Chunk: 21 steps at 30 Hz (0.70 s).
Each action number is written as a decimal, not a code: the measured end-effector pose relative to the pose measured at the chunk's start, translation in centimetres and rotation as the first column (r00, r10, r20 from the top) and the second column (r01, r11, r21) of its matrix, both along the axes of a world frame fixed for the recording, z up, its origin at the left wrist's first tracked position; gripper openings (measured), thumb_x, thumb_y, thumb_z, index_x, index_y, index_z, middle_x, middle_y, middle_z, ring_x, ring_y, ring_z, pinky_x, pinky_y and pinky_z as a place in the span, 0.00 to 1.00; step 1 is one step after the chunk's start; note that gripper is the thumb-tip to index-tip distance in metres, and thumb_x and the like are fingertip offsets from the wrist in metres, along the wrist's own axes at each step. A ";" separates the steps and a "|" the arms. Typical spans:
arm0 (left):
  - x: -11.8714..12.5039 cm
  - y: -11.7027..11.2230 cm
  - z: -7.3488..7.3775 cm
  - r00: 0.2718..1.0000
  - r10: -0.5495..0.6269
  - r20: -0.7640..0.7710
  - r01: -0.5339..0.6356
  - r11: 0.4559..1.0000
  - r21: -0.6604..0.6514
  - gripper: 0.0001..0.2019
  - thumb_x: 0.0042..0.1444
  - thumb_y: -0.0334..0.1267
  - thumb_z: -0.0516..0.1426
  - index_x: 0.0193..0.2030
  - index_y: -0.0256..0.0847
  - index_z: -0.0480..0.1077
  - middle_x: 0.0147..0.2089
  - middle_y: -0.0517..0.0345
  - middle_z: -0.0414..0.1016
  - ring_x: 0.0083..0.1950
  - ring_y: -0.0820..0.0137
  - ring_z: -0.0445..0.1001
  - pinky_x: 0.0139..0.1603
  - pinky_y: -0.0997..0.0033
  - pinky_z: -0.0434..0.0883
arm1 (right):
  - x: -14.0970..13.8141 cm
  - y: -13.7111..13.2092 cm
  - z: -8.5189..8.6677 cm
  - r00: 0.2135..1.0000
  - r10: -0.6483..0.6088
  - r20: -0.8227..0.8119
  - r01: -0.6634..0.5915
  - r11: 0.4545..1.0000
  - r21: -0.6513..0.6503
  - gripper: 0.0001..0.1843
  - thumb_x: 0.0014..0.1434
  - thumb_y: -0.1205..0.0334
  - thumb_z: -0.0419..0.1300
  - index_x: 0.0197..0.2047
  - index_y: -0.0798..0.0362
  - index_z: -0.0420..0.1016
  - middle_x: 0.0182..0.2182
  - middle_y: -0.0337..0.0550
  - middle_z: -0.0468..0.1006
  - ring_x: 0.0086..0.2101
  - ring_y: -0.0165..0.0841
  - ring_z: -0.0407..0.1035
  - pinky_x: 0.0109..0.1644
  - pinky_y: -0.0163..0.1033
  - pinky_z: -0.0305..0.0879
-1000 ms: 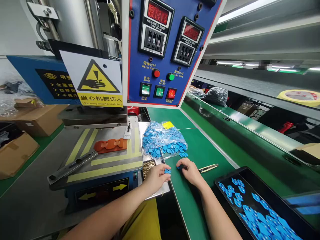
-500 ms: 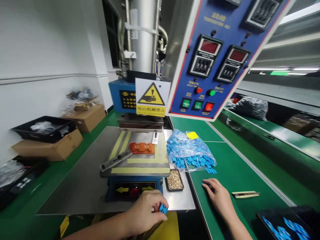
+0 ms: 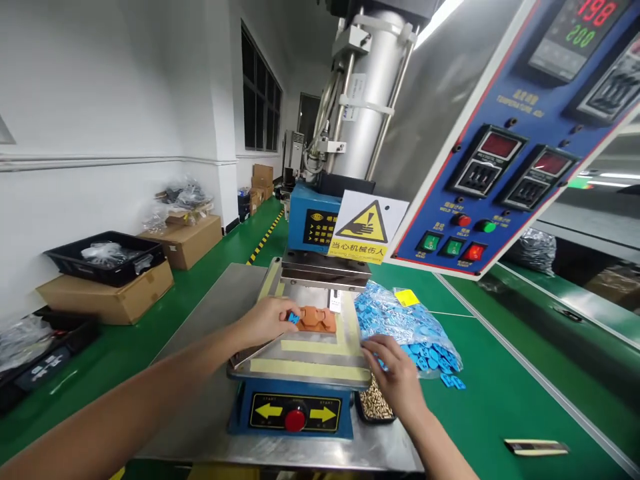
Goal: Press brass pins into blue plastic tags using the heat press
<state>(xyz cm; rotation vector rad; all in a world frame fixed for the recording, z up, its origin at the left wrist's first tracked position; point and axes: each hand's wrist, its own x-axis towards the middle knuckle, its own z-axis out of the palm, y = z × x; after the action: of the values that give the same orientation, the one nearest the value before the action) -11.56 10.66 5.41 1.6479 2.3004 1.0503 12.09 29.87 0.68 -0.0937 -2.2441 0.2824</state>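
Observation:
My left hand (image 3: 267, 320) pinches a small blue plastic piece (image 3: 293, 319) at the left end of the orange fixture (image 3: 317, 319). The fixture lies on the taped metal plate (image 3: 305, 357) beneath the press head (image 3: 325, 270). By the plate's right edge, over a small black tray of brass-coloured inserts (image 3: 376, 402), is my right hand (image 3: 395, 373). Its fingers are curled together, and a bit of blue plastic shows between them; most of that piece is hidden. My left hand and forearm cover most of a metal bar on the plate's left side.
A clear bag of blue pieces (image 3: 407, 327) lies right of the plate, with loose pieces (image 3: 453, 381) beside it. A cutter-like tool (image 3: 536, 447) rests on the green table. The control box (image 3: 480, 193) overhangs at right. A red button (image 3: 295, 420) faces me on the press base.
My left hand has carried its blue piece up and forward to the orange fixture. My right hand has moved left from the green table to the inserts tray. The view has shifted.

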 end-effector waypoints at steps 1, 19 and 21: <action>-0.8 1.0 -0.4 1.000 -0.022 -0.001 0.022 1.000 0.004 0.08 0.45 0.37 0.64 0.35 0.39 0.76 0.23 0.66 0.63 0.24 0.76 0.61 0.26 0.77 0.58 | -2.2 -0.6 0.6 0.998 0.050 0.027 -0.051 0.999 0.013 0.10 0.63 0.64 0.54 0.43 0.51 0.75 0.37 0.47 0.75 0.38 0.35 0.72 0.40 0.40 0.73; -3.6 3.6 -3.9 0.996 -0.087 0.032 0.081 0.984 0.158 0.08 0.49 0.37 0.63 0.38 0.45 0.79 0.37 0.58 0.80 0.40 0.67 0.75 0.43 0.71 0.70 | -11.0 -0.6 -0.1 0.959 0.222 0.174 -0.224 0.974 -0.007 0.11 0.63 0.66 0.53 0.44 0.52 0.76 0.39 0.49 0.76 0.39 0.37 0.68 0.43 0.44 0.71; -3.6 3.5 -3.8 0.993 -0.117 0.014 0.113 0.982 0.150 0.08 0.51 0.36 0.62 0.39 0.45 0.79 0.39 0.58 0.80 0.42 0.67 0.75 0.46 0.70 0.69 | -10.7 -0.7 -0.1 0.956 0.235 0.174 -0.234 0.972 -0.031 0.12 0.63 0.66 0.53 0.45 0.51 0.75 0.40 0.49 0.75 0.40 0.38 0.68 0.44 0.44 0.71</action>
<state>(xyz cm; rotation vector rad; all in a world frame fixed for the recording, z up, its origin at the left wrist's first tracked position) -15.15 14.15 1.66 1.7884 2.1296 1.2345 1.35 29.15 0.57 0.1498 -2.4331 0.4274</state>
